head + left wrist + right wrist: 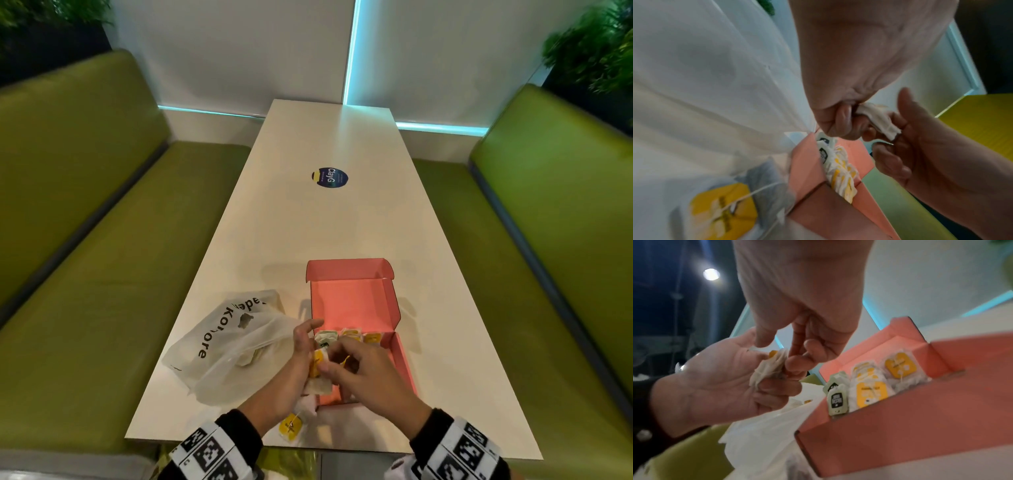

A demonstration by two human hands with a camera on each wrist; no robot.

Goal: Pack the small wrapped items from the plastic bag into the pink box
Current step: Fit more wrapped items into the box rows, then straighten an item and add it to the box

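The pink box (390, 308) lies open on the table, lid flap standing at the far side. Several wrapped items (349, 335) with yellow or dark labels stand in rows in it (869, 391) (840, 168). Just left of the box's near corner my left hand (313, 354) grips a small bundle of white wrapped items (317, 365) (768, 368) (877, 118). My right hand (334, 363) pinches the top of that bundle with thumb and fingers (760, 344). The white plastic bag (233, 342) lies crumpled left of the hands.
One loose wrapped item with a yellow label (291, 426) (723, 209) lies by the table's near edge under my left wrist. A round dark sticker (329, 177) is stuck mid-table. Green benches (102, 274) flank the long white table (342, 222).
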